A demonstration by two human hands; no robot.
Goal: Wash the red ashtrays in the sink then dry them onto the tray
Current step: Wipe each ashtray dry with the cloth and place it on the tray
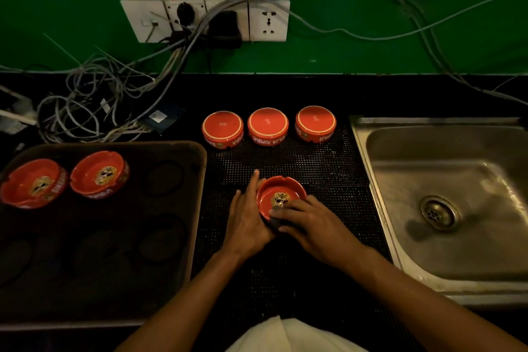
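1. The middle upside-down ashtray (pixel 268 126) has white lettering on its side, looks like "AJA RIMBA", flipped.
2. The left upside-down ashtray (pixel 223 129) shows "SIM…", rest cut off.
3. The tray's right ashtray (pixel 99 174) reads "SIMBA".

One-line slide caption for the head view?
Left hand steadies an upright red ashtray while right hand wipes inside; two on tray, three upturned behind.

Glossy red ashtrays (pixel 268 126), brushed metal sink (pixel 445 197), studded black mat (pixel 285 163)
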